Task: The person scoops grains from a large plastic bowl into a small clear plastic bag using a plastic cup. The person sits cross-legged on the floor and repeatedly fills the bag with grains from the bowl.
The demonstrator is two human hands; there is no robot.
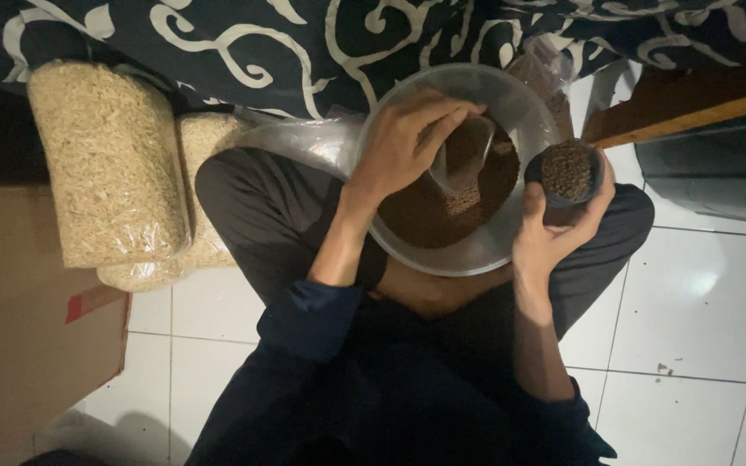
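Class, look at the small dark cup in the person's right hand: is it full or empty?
Full. The small dark cup, held in the right hand, shows brown granules right up to its rim.

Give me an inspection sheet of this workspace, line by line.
Surface: white tiled floor; person sits cross-legged on it.
Job's things: large clear plastic bowl of brown granules on the lap; clear plastic scoop; small dark cup filled with brown granules.
Clutter: two clear bags of pale wood shavings; brown cardboard box; loose clear plastic bag.
Grips: left hand holds the scoop in the bowl; right hand holds the cup.
Cables: nothing seen.
Surroundings: dark patterned cloth; wooden edge.
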